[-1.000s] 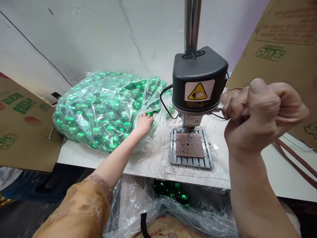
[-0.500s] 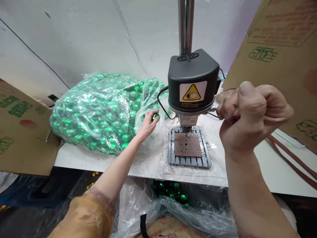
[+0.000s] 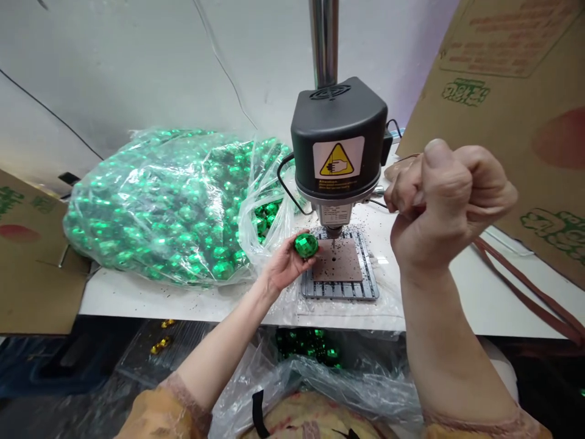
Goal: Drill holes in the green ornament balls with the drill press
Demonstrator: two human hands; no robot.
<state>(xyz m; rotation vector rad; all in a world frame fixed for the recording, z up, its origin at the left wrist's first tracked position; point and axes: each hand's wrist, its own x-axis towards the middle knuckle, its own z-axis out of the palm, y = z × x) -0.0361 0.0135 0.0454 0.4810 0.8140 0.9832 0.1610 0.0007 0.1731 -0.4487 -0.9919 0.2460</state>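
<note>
Between the fingers of my left hand point(image 3: 289, 263) is a shiny green faceted ball point(image 3: 306, 245), held at the left side of the drill press base point(image 3: 368, 286). A brown board point(image 3: 342, 271) with a small dark hole lies on that base, just under the chuck and bit. The black drill press head point(image 3: 339, 137) bears a yellow warning label. My right hand point(image 3: 452, 204) is closed in a fist to the right of the head, its fingers curled near the machine's side; whatever they grip is hidden.
Left of the press lies a large clear bag point(image 3: 159, 207) full of green balls, its mouth open towards the machine. Cardboard boxes point(image 3: 493, 122) flank both sides. Dark shavings are scattered over the white table point(image 3: 137, 292). Below its edge, another plastic bag point(image 3: 356, 390) holds green balls.
My left hand has come out of the bag's mouth with a green ball and moved right to the drill press base. My right hand stays closed beside the head. The view has shifted slightly.
</note>
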